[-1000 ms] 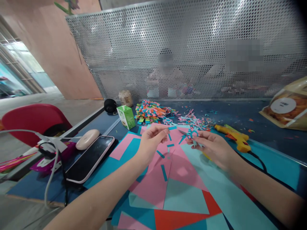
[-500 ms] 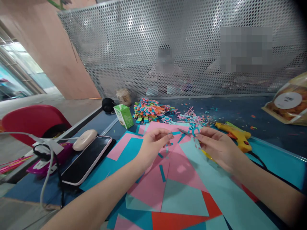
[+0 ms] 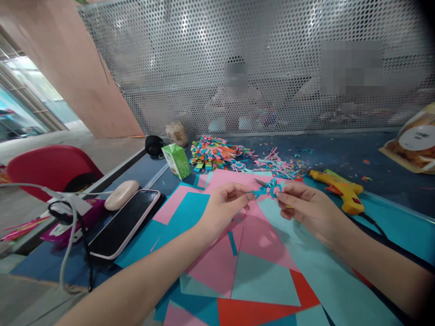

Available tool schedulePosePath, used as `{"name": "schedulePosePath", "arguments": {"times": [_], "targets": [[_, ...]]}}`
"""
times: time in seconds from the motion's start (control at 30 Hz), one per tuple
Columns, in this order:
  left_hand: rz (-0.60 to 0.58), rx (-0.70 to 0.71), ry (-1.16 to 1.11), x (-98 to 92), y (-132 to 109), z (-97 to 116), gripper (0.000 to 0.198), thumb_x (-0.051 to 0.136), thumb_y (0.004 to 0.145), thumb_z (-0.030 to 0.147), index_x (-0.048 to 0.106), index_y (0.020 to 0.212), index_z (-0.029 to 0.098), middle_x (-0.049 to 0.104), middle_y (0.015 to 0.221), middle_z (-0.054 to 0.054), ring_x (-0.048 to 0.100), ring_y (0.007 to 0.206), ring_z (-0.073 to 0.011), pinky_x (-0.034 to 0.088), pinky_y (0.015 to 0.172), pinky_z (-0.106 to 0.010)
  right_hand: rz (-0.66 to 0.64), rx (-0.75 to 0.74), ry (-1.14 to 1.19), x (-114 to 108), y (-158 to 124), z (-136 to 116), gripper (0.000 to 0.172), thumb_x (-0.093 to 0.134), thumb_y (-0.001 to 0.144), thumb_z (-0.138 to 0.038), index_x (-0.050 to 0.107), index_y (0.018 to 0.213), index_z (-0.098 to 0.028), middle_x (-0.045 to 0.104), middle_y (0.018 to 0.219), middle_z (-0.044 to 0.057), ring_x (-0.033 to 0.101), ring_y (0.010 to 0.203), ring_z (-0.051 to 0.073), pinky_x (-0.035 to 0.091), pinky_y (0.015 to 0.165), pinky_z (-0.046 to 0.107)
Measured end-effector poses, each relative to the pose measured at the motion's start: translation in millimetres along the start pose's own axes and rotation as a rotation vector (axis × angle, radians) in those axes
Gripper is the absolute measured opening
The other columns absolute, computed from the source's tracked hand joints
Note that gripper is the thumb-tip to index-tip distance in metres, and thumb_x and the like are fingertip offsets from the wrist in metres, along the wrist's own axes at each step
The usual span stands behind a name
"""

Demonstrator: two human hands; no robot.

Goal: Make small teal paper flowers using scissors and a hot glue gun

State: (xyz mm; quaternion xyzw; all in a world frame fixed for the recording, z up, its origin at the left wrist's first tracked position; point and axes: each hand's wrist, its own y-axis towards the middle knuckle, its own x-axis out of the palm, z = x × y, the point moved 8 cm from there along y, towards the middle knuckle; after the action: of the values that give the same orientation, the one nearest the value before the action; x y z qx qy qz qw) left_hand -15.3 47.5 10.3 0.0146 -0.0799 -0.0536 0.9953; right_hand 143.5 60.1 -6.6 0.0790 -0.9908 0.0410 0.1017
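My right hand (image 3: 302, 201) pinches a small blue paper rosette (image 3: 276, 189) with pale pieces around its ring, held over the paper sheets. My left hand (image 3: 231, 199) has thumb and fingers closed on a blue paper strip (image 3: 259, 192), its free end right by the rosette; whether they touch I cannot tell. A dark scissor blade (image 3: 261, 182) shows behind the rosette, with a bit of yellow handle (image 3: 288, 207) under my right fingers. Whether that hand grips the scissors or they lie beneath is unclear. Another blue strip (image 3: 233, 243) lies on a pink sheet (image 3: 217, 267).
A yellow glue gun (image 3: 340, 190) lies to the right, its cord trailing forward. Behind my hands are a heap of colourful paper rosettes (image 3: 212, 151) and fringed scraps (image 3: 275, 163). A green carton (image 3: 176, 160), phone (image 3: 125, 224) and cables stand left; a snack bag (image 3: 414, 140) is far right.
My left hand has moved right, bringing the blue strip close to the rosette. The rosette has turned a little in my right hand. The view has shifted slightly.
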Motion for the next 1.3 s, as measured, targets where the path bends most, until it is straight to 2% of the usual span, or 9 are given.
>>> {"name": "schedulePosePath", "arguments": {"times": [0.57, 0.83, 1.03, 1.3], "targets": [[-0.028, -0.055, -0.023, 3.1, -2.2, -4.5, 0.018, 0.072, 0.062, 0.024, 0.064, 0.074, 0.013, 0.058, 0.054, 0.001, 0.05, 0.048, -0.0068, 0.036, 0.046, -0.018, -0.016, -0.034, -0.12, -3.4, 3.4, 1.4, 0.036, 0.078, 0.055, -0.04, 0.055, 0.074, -0.02, 0.052, 0.054, -0.006, 0.046, 0.046, 0.009, 0.033, 0.043, 0.023], [-0.058, -0.079, -0.048, 7.0, -3.2, -6.1, 0.021, 0.074, 0.061, 0.028, 0.064, 0.074, 0.014, 0.064, 0.066, -0.002, 0.051, 0.049, -0.0067, 0.038, 0.049, -0.02, -0.052, -0.039, -0.164, -1.6, 3.4, 3.0, 0.035, 0.076, 0.057, -0.043, 0.056, 0.073, -0.02, 0.051, 0.053, -0.005, 0.045, 0.045, 0.009, 0.032, 0.044, 0.023], [-0.058, -0.086, 0.004, 8.8, -5.5, -5.9, 0.027, 0.075, 0.059, 0.032, 0.066, 0.077, 0.013, 0.061, 0.062, 0.0, 0.045, 0.047, -0.0052, 0.031, 0.046, -0.02, -0.072, -0.027, -0.175, -0.6, 3.1, 4.0, 0.035, 0.075, 0.058, -0.044, 0.055, 0.075, -0.02, 0.052, 0.055, -0.005, 0.045, 0.044, 0.009, 0.032, 0.044, 0.023], [-0.076, -0.083, 0.074, 10.7, -4.2, -6.6, 0.022, 0.071, 0.063, 0.033, 0.067, 0.07, 0.013, 0.059, 0.058, 0.001, 0.044, 0.047, -0.0055, 0.029, 0.045, -0.02, -0.079, -0.017, -0.241, 3.5, -0.4, 1.3, 0.036, 0.073, 0.059, -0.046, 0.056, 0.076, -0.019, 0.054, 0.057, -0.004, 0.044, 0.044, 0.008, 0.031, 0.044, 0.024]]}}
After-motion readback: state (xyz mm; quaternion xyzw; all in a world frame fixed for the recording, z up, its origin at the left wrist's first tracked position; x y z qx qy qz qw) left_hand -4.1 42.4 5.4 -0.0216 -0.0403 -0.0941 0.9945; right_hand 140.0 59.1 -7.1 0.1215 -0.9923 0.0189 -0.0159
